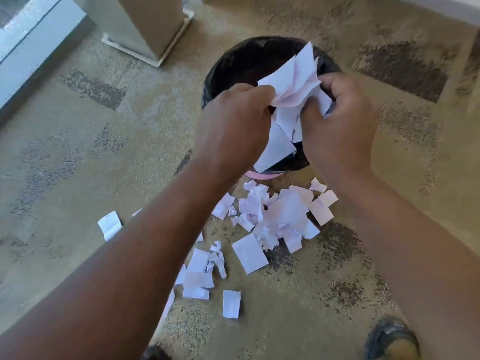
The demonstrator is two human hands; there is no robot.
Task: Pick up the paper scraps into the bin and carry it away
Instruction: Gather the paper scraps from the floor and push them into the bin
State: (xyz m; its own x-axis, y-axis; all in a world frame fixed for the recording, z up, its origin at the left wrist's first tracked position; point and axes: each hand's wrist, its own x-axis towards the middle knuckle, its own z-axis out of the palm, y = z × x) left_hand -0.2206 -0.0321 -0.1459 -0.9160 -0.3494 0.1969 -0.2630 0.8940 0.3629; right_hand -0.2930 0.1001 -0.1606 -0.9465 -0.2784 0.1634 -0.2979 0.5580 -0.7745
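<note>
Left hand (233, 120) and right hand (340, 120) clamp a loose handful of scraps (293, 81) over the bin (233, 63); sheets overhang the near rim; careless release likely spills some onto the carpet (78, 152).

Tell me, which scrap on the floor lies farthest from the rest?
The folded white scrap left of the left forearm, alone on the carpet; the others cluster below the bin.
</note>
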